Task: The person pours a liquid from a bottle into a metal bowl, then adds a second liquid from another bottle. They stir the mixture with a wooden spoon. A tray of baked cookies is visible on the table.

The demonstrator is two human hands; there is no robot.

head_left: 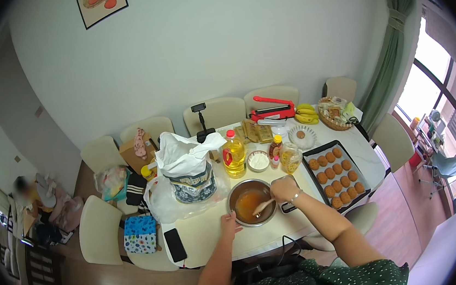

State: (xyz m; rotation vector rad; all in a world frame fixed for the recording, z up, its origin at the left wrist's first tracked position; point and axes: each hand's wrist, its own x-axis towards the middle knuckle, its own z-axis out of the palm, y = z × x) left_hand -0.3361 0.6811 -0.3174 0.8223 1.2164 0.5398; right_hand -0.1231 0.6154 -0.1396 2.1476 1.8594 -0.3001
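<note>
A metal mixing bowl (234, 208) with amber liquid (248, 203) in it stands near the table's front edge. My left hand (229, 224) grips its left rim. In my right hand (285, 189) is a pale wooden spatula (262, 207), its lower end dipped in the liquid; the handle is mostly hidden in my fist. Partly under my right forearm lies a small device, likely a kitchen scale (288, 207). Behind the bowl stand a small bowl of white powder (258, 161), a bottle of yellow oil (234, 157) and a glass jar (291, 159).
A black baking tray (309, 165) with rows of brown round cookies (337, 169) lies at right. Left of the bowl are an open flour bag (193, 183) and a phone (175, 245). Farther back are a red sealing machine (272, 111), bananas (306, 114) and a wicker basket (327, 122). A person (33, 194) is at far left.
</note>
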